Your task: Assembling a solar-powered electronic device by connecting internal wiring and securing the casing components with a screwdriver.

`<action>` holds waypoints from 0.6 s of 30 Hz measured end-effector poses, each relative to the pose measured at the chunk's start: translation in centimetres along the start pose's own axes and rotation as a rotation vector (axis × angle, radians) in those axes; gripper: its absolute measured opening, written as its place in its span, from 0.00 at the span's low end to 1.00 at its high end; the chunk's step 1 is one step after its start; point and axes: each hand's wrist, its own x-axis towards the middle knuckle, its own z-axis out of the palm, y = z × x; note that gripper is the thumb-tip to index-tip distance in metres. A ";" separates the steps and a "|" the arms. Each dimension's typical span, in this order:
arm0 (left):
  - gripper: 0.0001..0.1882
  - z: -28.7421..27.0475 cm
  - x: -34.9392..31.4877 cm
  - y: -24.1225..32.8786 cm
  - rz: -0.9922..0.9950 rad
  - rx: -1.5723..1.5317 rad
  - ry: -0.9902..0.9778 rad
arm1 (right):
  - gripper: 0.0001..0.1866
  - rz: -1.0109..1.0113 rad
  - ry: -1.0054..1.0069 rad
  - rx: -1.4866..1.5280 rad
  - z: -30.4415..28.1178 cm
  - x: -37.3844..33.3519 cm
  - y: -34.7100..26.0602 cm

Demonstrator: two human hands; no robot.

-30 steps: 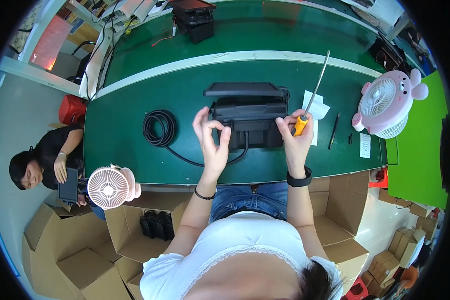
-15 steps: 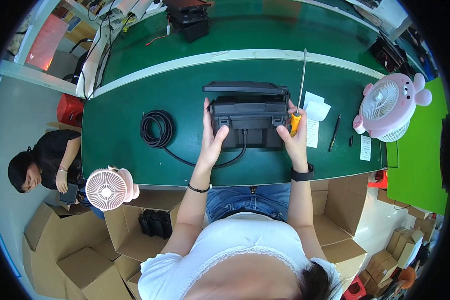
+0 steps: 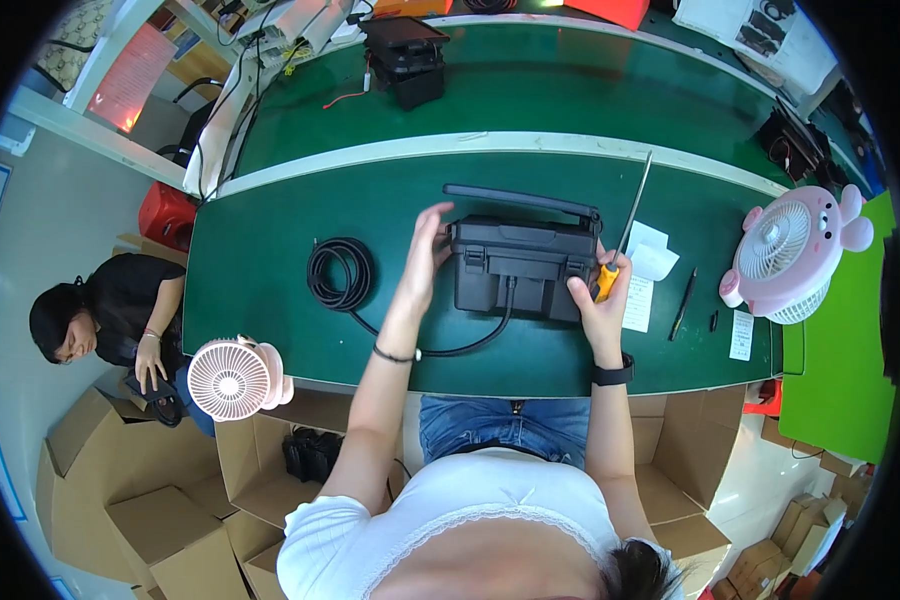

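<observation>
A black rectangular plastic box [image 3: 525, 264] stood on the green tabletop [image 3: 255, 270], its interior hidden. The left hand [image 3: 425, 255], half open, was at its left side, contact unclear; the right hand [image 3: 602, 307] clasped a yellow-handled metal screwdriver [image 3: 606, 281], some fingers concealed.

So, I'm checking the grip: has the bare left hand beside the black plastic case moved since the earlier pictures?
Yes: the left hand has shifted away from the person's body, nearer the long white strip across the bench.
</observation>
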 end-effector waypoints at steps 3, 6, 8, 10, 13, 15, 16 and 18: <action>0.26 -1.8 7.3 0.1 0.121 0.349 -0.057 | 0.31 -0.028 0.058 0.033 0.3 -0.5 0.4; 0.31 -4.9 16.1 0.8 0.429 0.712 0.228 | 0.32 -0.035 0.049 0.068 1.3 -0.5 0.0; 0.35 -5.1 19.7 2.6 0.467 0.902 0.477 | 0.32 -0.033 0.049 0.061 1.0 -0.7 0.4; 0.42 -4.1 22.1 4.6 0.293 1.038 0.529 | 0.32 0.000 0.065 0.018 0.0 -1.1 0.5; 0.44 -5.9 24.8 5.5 0.122 1.210 0.483 | 0.33 0.021 0.054 0.072 0.2 -1.3 0.0; 0.43 -7.1 25.9 5.3 0.102 1.190 0.524 | 0.32 0.093 0.000 0.123 0.4 -1.4 -0.6; 0.38 -7.7 26.2 5.0 0.163 1.140 0.557 | 0.32 0.097 -0.006 0.130 0.5 -1.4 -0.7; 0.24 -8.5 26.1 4.0 0.277 1.048 0.568 | 0.32 0.098 -0.004 0.123 0.4 -1.6 0.2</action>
